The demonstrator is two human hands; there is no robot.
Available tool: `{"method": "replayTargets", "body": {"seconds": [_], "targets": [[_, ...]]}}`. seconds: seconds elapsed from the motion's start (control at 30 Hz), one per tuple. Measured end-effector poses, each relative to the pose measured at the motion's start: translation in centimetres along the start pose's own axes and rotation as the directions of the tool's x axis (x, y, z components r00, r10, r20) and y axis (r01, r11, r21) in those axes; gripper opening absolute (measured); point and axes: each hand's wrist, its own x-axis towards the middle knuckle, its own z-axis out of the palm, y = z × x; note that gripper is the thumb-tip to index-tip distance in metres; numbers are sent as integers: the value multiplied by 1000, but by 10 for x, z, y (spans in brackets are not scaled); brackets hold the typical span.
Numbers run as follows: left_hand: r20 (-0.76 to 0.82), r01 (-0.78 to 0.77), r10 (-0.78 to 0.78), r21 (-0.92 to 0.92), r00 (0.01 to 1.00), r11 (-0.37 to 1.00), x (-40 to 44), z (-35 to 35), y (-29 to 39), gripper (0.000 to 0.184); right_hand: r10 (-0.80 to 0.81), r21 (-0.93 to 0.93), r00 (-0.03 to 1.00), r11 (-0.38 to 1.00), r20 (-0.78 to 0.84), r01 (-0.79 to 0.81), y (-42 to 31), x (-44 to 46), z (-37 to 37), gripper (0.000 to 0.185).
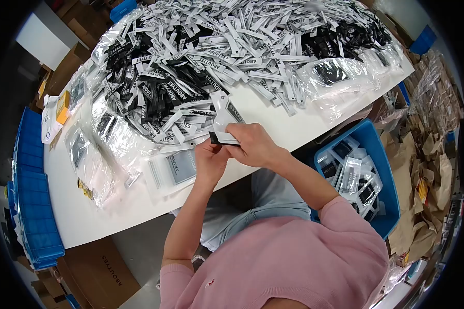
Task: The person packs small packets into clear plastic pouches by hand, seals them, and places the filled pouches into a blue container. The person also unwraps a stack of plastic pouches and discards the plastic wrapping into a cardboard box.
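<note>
My left hand (210, 160) is closed, its fingertips pinching slim packets at the table's front edge. My right hand (255, 144) is closed right beside it, on the other end of the same black-and-white strip packets (223, 138). Just beyond my right fingers lies a small clear plastic bag (226, 110) with a dark printed part; whether my fingers also grip it cannot be made out. A stack of clear bags with a grey printed panel (182, 167) lies under and left of my left hand. Beyond both hands rises a big pile of white strip packets (252, 46) and black strip packets (165, 90).
A blue bin (389, 180) of filled bags stands by my right side. Clear bags (337, 77) lie on the white table (82, 221) at right, others at left (85, 154). Blue crates (33, 180), a cardboard box (98, 273) and brown paper (417, 195) surround it.
</note>
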Motion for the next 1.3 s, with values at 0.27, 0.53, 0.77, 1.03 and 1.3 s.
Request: {"method": "replayTargets", "body": {"seconds": [0.27,0.53,0.77,1.03,1.3], "targets": [[-50,-39,41,56,998,998,34,-35,6,23,-92,186,988,976,-128,115,-18,4,12,25],[183,-505,732,828,656,245,18,-36,59,53,138,309,945,950,-296,-42,-2,30,18,22],[60,-545,776,746,627,382,32,-29,25,58,223,522,975,829,17,-199,2,18,49,39],[-66,-352,618,773,783,529,27,-39,23,65,356,619,927,703,121,-351,-9,17,66,31],[31,-371,570,788,821,491,14,-36,23,68,407,798,886,447,222,-405,-8,17,52,17]]}}
